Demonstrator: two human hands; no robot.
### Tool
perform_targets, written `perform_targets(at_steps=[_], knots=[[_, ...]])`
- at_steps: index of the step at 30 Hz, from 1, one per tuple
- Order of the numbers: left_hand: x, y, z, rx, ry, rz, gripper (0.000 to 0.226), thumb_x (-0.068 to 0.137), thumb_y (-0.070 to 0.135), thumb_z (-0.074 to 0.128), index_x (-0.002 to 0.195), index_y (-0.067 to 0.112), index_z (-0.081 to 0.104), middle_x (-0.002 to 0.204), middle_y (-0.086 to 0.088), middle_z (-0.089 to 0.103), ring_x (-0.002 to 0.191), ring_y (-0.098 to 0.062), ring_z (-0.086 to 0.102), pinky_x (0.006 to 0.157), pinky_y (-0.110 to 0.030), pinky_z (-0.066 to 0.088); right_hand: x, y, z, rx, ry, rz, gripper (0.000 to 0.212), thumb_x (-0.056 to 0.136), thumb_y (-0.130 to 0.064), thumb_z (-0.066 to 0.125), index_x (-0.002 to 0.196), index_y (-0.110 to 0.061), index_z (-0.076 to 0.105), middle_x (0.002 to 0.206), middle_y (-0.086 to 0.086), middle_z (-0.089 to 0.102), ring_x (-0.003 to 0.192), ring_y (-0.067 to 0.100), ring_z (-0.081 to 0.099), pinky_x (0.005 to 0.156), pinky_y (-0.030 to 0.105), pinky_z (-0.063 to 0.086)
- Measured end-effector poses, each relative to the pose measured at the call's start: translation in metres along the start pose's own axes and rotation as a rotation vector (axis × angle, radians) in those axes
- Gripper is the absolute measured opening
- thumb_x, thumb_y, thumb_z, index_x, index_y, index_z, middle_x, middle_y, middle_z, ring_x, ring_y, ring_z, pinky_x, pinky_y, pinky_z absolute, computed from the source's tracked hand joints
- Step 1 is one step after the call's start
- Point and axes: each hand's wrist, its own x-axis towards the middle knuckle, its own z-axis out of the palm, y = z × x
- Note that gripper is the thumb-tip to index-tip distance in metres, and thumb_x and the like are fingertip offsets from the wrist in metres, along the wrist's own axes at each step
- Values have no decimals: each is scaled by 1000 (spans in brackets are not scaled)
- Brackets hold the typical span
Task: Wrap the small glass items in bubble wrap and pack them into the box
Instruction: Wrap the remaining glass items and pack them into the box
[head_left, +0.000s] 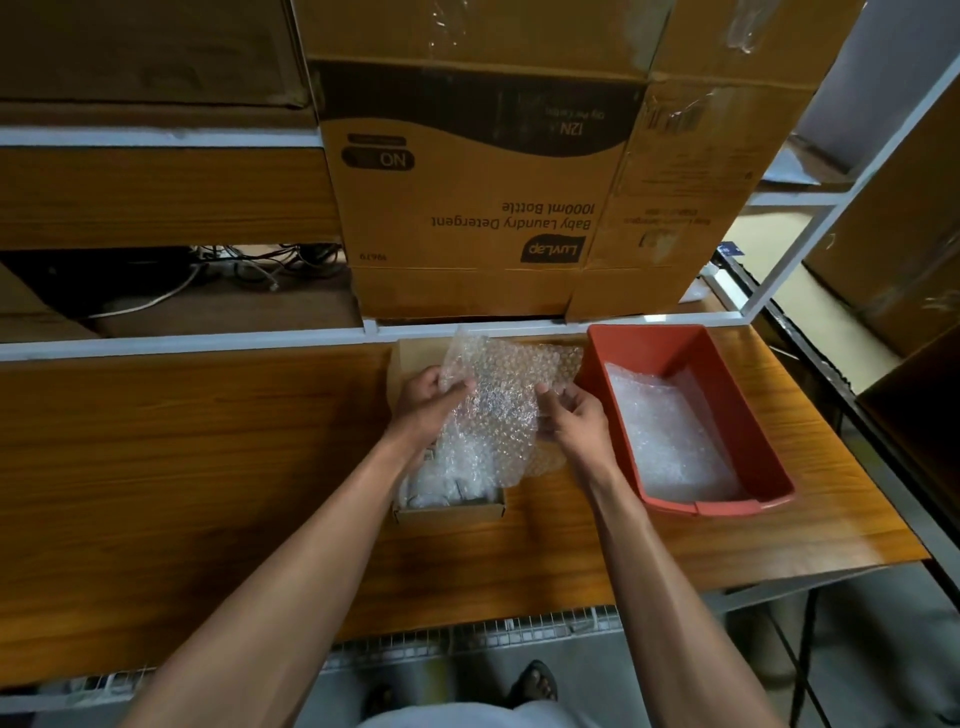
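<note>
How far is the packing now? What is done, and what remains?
Done: the box already holds some wrapped bundles. In hand: both hands, left and right, hold a bubble wrap sheet above the box; whether glass is inside it, I cannot tell. Left: more wrap lies in the red bin.

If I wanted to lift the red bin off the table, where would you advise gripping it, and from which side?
Probably by the lip on the near short end of the red plastic bin, coming from the person's side. That rim juts out like a handle and faces the table's front edge; bubble wrap sheets fill the inside, and the far end sits against the shelf rail.
</note>
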Motion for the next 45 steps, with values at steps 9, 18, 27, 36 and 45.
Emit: perform_targets(at_steps=[9,18,27,36,45], knots=[[3,-6,-11,67,82,-1,26,99,28,73,120,13,69,116,-1,76,108,-14,73,85,-25,54,11,-4,-1,-24,-22,90,59,80,-42,92,118,-8,64,93,7,71,82,22,72,84,51,64],[8,-4,-24,11,-64,24,17,98,3,69,96,20,73,99,4,77,105,-24,72,92,-44,61,17,-8,-13,73,-154,-18,19,97,-16,74,114,-7,74,107,12,78,99,29,72,89,46,57],[7,2,-25,61,-81,32,25,104,0,56,92,13,74,116,-3,73,110,-21,70,98,-48,61,29,-5,-24,36,-277,71,28,97,15,56,102,-4,76,112,15,77,101,28,72,88,41,58],[10,-5,-31,-67,-128,-34,51,113,37,35,109,8,76,127,-11,73,115,-31,68,96,-48,57,34,0,-33,153,-327,198,63,102,-58,52,121,-2,73,123,22,68,93,40,48,84,47,42],[9,-8,-33,43,-115,83,34,93,11,78,124,21,68,129,-2,70,122,-19,65,103,-38,54,32,-15,-20,-54,-222,109,45,87,-16,86,127,-20,66,101,12,74,64,4,65,55,19,51]])
